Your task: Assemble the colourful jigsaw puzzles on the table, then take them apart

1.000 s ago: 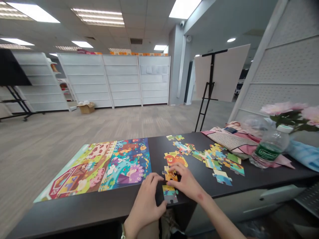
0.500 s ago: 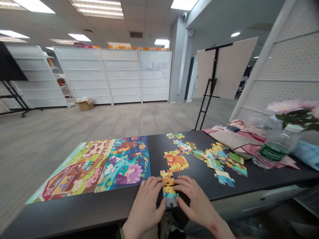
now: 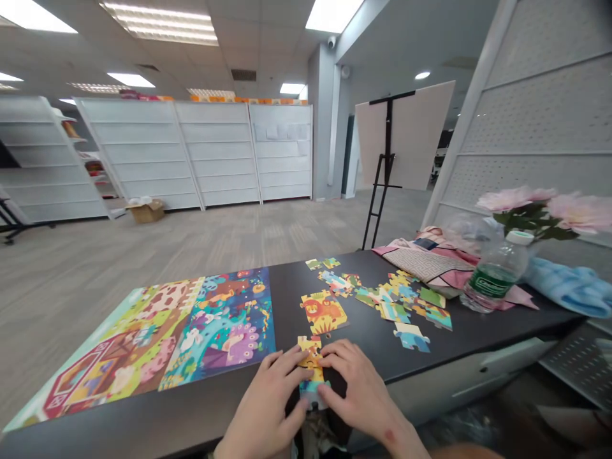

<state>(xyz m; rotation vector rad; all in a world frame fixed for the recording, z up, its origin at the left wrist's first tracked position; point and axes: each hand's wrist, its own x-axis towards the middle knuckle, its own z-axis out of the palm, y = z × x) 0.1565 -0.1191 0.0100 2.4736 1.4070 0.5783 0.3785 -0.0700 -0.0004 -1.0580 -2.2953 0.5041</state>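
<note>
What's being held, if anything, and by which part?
The puzzle strip, at its sides: the left hand touches its left edge, the right hand its right. Whether it's firmly gripped can't be told.

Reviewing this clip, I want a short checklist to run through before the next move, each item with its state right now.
1. Left hand and right hand on opposite sides of the yellow puzzle strip: ok.
2. Seam within that strip fully locked: cannot tell; fingers partly cover it.
3. Strip's near end safely on the dark table: cannot tell; it lies right by the edge.
4. Lion puzzle section lying picture side up: ok.
5. Loose puzzle pieces spread out singly: not ok; many are bunched together.
6. Water bottle capped and away from both hands: ok.
</note>
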